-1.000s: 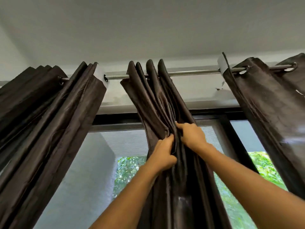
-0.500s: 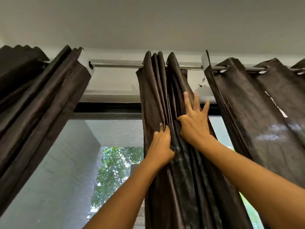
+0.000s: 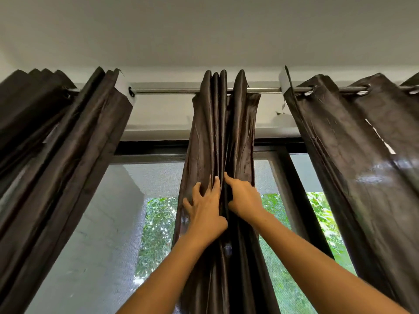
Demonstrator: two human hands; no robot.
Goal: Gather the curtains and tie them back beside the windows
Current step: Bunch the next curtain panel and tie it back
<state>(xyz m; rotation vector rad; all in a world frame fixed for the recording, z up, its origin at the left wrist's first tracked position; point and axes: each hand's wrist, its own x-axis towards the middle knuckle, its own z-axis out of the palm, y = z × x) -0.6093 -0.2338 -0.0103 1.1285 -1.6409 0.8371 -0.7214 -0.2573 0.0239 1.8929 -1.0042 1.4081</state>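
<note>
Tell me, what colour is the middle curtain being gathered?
Dark brown with a satin sheen, plain, no pattern: the middle curtain, clearest in the head view.

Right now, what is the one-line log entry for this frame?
stage: gathering pleats | left hand: fingers spread on middle curtain | right hand: grips its folds | tie-back: not done

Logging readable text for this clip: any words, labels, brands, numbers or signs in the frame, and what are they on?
None: no readable text anywhere in the frame.
Middle curtain, held by both hands: plain dark fabric, no tag showing.
Right curtain: white streaks near its fold, glare or marks, not letters.
Rod and window frame: unmarked.
</note>
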